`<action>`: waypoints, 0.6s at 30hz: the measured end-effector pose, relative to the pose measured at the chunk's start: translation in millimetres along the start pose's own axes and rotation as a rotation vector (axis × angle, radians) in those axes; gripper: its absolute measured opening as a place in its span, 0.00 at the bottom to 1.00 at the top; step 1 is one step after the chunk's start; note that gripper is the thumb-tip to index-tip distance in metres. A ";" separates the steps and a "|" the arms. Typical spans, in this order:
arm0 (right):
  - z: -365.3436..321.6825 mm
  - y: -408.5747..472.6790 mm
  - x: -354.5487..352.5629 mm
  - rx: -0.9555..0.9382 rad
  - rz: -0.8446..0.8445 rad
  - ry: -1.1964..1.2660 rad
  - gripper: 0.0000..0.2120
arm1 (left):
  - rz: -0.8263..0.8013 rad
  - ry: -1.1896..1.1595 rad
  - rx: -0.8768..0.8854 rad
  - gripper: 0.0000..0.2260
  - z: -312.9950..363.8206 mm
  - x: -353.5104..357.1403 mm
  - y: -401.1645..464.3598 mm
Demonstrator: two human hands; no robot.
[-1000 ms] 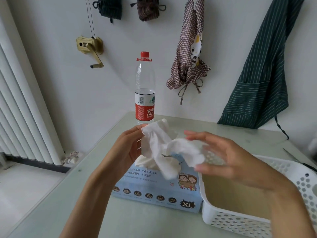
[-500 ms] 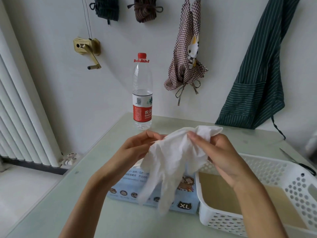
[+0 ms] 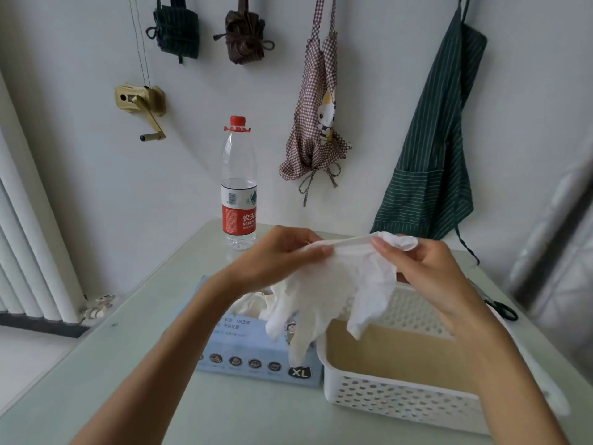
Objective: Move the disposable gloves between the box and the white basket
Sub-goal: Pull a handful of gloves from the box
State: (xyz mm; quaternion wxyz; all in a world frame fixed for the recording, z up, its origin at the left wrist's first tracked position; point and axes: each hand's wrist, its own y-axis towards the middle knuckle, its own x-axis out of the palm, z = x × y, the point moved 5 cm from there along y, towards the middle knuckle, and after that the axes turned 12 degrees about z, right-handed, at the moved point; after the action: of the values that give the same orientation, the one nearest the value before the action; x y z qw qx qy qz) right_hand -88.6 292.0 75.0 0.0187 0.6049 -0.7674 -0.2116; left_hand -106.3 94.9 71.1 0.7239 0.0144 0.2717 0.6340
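Two hands on it: our left hand (image 3: 282, 252) and right hand (image 3: 423, 268) pinch the glove (image 3: 333, 284) by its cuff, stretched flat so the fingers dangle straight, above the seam between box (image 3: 256, 358) and white basket (image 3: 398, 396), ready for laying in neatly, we reckon.

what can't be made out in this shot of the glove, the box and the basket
Head view only:
- Box opening: partly covered by the left hand and the hanging glove, so how many gloves remain is unknown.
- Glove count in the hands: one or several, the folds hide it.
- White basket: its right end is behind the right hand and forearm.
- Scissors: mostly hidden.
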 end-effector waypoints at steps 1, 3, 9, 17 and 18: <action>0.5 1.5 -3.1 -0.019 0.001 -0.026 0.31 | 0.001 0.008 0.014 0.10 2.6 2.3 3.4; -1.3 3.2 -20.8 -0.048 0.045 -0.031 0.30 | 0.009 0.029 0.046 0.09 12.4 13.6 9.0; -2.0 3.9 -58.5 0.100 -0.054 -0.042 0.08 | -0.020 0.108 0.080 0.06 24.3 42.8 16.7; 31.2 -8.4 -58.6 0.397 -0.555 -0.023 0.46 | -0.074 -0.063 0.151 0.07 27.5 64.4 10.7; 35.9 -6.4 -54.5 0.428 -0.517 0.017 0.46 | -0.082 -0.063 0.163 0.07 27.0 67.1 10.4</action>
State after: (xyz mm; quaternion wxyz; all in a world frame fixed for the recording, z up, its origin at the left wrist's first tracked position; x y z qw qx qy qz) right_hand -78.4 352.8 52.5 -0.1565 0.7717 -0.6153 -0.0384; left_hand -101.4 167.7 72.7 0.7538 0.0819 0.2997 0.5790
